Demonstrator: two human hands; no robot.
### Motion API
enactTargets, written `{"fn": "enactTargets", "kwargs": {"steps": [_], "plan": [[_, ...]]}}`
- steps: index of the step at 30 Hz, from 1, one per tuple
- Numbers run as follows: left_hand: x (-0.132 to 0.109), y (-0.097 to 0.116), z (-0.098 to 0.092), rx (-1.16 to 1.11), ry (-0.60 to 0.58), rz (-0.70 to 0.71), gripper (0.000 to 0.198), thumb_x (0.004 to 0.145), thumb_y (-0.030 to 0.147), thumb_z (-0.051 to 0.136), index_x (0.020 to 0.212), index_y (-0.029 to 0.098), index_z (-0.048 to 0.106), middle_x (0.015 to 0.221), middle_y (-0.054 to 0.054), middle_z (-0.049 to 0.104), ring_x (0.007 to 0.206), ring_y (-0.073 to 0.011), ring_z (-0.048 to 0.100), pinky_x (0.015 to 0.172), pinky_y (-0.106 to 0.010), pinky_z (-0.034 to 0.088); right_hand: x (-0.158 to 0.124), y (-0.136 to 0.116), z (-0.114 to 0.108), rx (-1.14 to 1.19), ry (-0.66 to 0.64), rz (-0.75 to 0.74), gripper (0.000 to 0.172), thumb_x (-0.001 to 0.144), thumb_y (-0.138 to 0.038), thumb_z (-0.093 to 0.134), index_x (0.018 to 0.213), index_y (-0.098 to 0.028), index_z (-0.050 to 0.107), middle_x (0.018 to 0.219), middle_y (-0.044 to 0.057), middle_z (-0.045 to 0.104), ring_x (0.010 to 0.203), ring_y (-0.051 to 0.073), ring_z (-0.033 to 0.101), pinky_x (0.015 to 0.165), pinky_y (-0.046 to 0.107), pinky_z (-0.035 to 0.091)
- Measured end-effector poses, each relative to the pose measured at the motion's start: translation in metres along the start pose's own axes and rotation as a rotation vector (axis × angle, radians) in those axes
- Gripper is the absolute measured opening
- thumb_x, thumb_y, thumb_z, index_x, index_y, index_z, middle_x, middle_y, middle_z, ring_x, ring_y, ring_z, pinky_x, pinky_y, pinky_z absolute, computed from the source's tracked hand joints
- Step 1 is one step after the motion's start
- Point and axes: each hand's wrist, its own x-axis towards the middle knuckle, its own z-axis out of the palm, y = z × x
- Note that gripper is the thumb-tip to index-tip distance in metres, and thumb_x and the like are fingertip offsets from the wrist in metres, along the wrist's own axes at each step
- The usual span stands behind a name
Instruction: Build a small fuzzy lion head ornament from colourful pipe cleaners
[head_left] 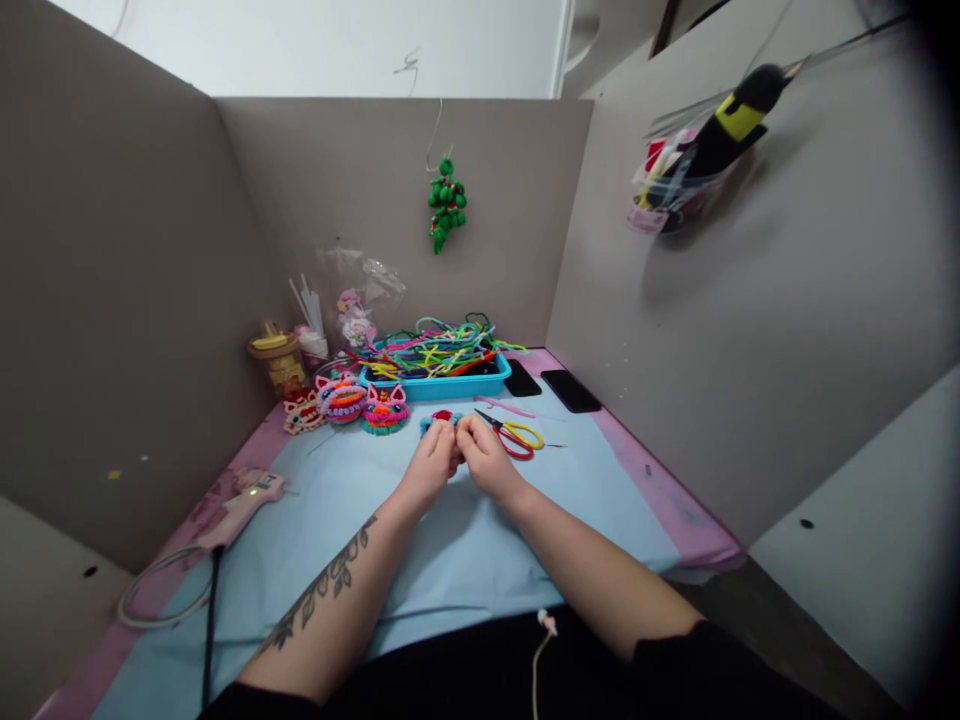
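My left hand [435, 455] and my right hand [484, 455] meet over the middle of the table, fingers closed and pinching. Between and just beyond my fingertips shows a small fuzzy blue and red pipe-cleaner piece [442, 416]; its lower part is hidden by my hands. Both hands appear to grip it. Right beside my right hand lie scissors [517, 438] with one red and one yellow handle loop, blades toward my fingers. A pink pipe cleaner [506, 407] rests behind them.
A blue tray [435, 388] heaped with coloured pipe cleaners stands at the back. Fuzzy animal-head figures [385, 410] sit to its left, two phones [570, 391] to its right. A pink glue gun [244, 508] with its cable lies at left. Partition walls [405, 140] enclose the table.
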Motion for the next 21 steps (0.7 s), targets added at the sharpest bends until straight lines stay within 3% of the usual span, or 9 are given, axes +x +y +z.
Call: {"fn": "enactTargets", "kwargs": {"steps": [5, 11, 15, 18, 21], "plan": [[0.002, 0.007, -0.004, -0.143, -0.108, -0.044, 0.042, 0.081, 0.048, 0.051, 0.06, 0.019, 0.029, 0.051, 0.008, 0.025, 0.041, -0.0031, 0.016, 0.038, -0.017, 0.01, 0.005, 0.002, -0.006, 0.177, 0.013, 0.031, 0.021, 0.086, -0.039, 0.045, 0.076, -0.021, 0.042, 0.066, -0.003, 0.049, 0.057, 0.011, 0.048, 0.056, 0.026, 0.044], [0.003, 0.008, -0.009, -0.281, -0.215, -0.177, 0.037, 0.079, 0.043, 0.056, 0.066, 0.018, 0.031, 0.053, 0.009, 0.022, 0.041, -0.0029, 0.014, 0.036, -0.014, 0.009, 0.011, -0.006, -0.02, 0.24, 0.121, -0.001, 0.019, 0.078, -0.034, 0.056, 0.075, -0.02, 0.044, 0.072, -0.001, 0.057, 0.055, 0.011, 0.053, 0.052, 0.025, 0.046], [0.004, 0.006, -0.012, -0.325, -0.256, -0.254, 0.033, 0.078, 0.039, 0.059, 0.07, 0.019, 0.034, 0.054, 0.009, 0.019, 0.04, -0.0032, 0.016, 0.036, -0.013, 0.008, 0.012, -0.009, -0.029, 0.08, 0.123, 0.007, 0.019, 0.072, -0.03, 0.062, 0.073, -0.02, 0.045, 0.062, -0.004, 0.053, 0.053, 0.011, 0.051, 0.051, 0.025, 0.043], [0.004, 0.004, -0.014, -0.309, -0.254, -0.261, 0.032, 0.077, 0.038, 0.061, 0.073, 0.019, 0.035, 0.056, 0.009, 0.019, 0.04, -0.003, 0.017, 0.036, -0.013, 0.008, 0.013, -0.008, -0.032, -0.102, 0.165, -0.052, 0.018, 0.069, -0.026, 0.062, 0.079, -0.02, 0.048, 0.065, -0.004, 0.05, 0.059, 0.011, 0.049, 0.055, 0.024, 0.04], [0.005, 0.003, -0.013, -0.275, -0.235, -0.243, 0.033, 0.076, 0.039, 0.061, 0.074, 0.02, 0.035, 0.056, 0.009, 0.02, 0.04, -0.0028, 0.017, 0.036, -0.013, 0.008, 0.012, -0.009, -0.032, -0.228, 0.127, -0.098, 0.011, 0.072, -0.026, 0.058, 0.075, -0.02, 0.049, 0.069, -0.002, 0.049, 0.063, 0.012, 0.047, 0.057, 0.025, 0.039]]}}
